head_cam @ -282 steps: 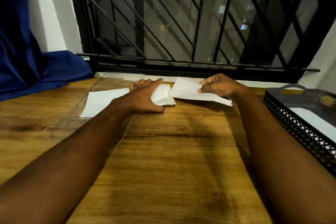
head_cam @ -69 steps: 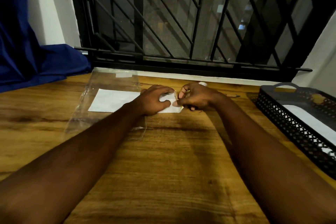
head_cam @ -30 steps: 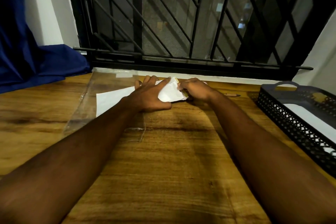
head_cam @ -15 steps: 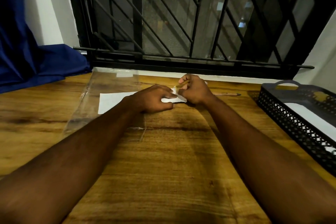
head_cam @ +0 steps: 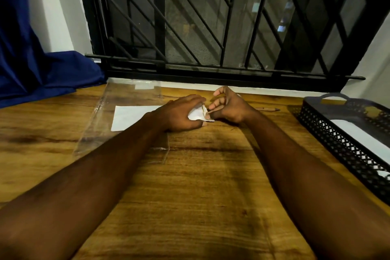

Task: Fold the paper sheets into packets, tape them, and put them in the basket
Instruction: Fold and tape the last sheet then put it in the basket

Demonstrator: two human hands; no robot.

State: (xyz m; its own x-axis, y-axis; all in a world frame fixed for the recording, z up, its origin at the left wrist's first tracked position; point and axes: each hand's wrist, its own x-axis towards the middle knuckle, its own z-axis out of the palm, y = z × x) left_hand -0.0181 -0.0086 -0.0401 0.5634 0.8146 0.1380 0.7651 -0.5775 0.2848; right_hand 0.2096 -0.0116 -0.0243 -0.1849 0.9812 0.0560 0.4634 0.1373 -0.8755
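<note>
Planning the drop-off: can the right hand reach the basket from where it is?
Likely yes. The basket sits open-topped on the same side as the right hand; only bare table and a flat pencil lie between. The left hand holds the packet.

1 packet (head_cam: 196,114), 1 pen (head_cam: 267,109), 1 basket (head_cam: 316,131)

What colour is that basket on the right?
The basket is black, with a diamond lattice of holes in its wall; the head view shows it.
</note>
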